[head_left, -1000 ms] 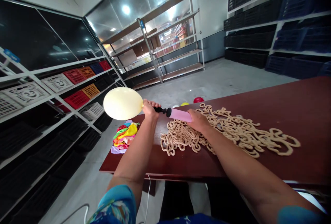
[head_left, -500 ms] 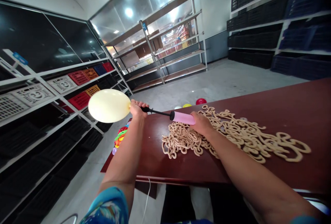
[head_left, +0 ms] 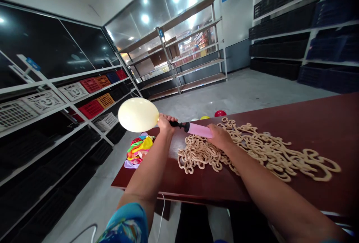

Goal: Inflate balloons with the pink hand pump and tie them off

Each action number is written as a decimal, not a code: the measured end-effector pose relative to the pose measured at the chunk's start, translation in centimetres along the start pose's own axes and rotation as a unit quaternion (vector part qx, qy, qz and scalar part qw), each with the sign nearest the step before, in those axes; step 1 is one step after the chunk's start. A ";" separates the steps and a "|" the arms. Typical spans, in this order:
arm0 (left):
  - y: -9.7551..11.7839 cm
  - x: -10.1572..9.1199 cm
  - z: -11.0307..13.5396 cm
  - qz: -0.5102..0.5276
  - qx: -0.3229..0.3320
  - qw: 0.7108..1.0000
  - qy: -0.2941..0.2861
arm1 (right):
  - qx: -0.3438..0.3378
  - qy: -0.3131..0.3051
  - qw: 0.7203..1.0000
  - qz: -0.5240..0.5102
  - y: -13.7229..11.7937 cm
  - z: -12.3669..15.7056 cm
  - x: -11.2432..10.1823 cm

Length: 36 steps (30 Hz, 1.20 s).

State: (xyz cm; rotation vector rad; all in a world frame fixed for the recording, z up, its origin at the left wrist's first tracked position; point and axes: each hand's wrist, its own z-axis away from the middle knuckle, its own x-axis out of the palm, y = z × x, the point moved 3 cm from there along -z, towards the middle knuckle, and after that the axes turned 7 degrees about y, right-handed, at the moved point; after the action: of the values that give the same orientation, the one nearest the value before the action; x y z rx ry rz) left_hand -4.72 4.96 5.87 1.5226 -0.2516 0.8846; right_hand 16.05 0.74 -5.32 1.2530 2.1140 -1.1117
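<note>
A pale yellow inflated balloon (head_left: 138, 115) sits at the nozzle end of a hand balloon pump (head_left: 199, 130) with a pink barrel and black ends. My left hand (head_left: 166, 122) is closed around the balloon's neck and the pump's black nozzle end. Around the far end of the pink barrel, my right hand (head_left: 219, 137) is closed too. Only a short length of the black rod shows between the two. Beneath my right hand and forearm spreads a pile of beige cord-like loops (head_left: 202, 153) on the dark red table (head_left: 157, 177).
Limp coloured balloons (head_left: 138, 149) lie heaped at the table's left end. Beyond the far edge show a red balloon (head_left: 220, 113) and a yellow balloon (head_left: 205, 117). Racks with crates (head_left: 90, 109) line the left side; dark crates (head_left: 277, 67) fill shelves at right. A white cable (head_left: 160, 216) hangs in front.
My left hand and the balloon have moved right, toward my right hand. The pump's rod has slid into the barrel. More of the limp balloon heap shows now.
</note>
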 end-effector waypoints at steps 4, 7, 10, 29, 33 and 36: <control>5.0 -0.3 -1.6 0.001 0.036 0.999 0.002 | -0.007 0.028 1.000 0.008 0.1 -0.1 -0.4; 8.0 -0.6 -2.7 -0.002 0.050 0.999 -0.009 | 0.005 0.032 0.999 0.019 0.3 -0.3 -0.5; 9.0 -0.8 -3.2 0.004 0.060 0.998 -0.012 | 0.014 0.032 0.999 0.032 0.4 -0.4 -0.4; -2.1 0.6 0.2 0.010 -0.019 1.000 -0.005 | 0.011 0.027 0.999 0.035 0.2 -0.2 -0.7; 2.2 0.3 -0.9 0.013 0.009 1.000 0.005 | 0.020 0.012 0.999 0.035 0.3 -0.3 -1.0; 5.9 0.2 -2.1 0.011 0.032 0.999 -0.006 | 0.018 0.018 0.999 0.039 0.6 -0.6 -1.2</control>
State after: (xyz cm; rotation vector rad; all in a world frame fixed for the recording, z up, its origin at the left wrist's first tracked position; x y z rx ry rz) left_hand -9.11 5.89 10.24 1.5875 -0.2516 0.9086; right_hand 17.20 0.76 -4.42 1.3697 2.0617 -1.1053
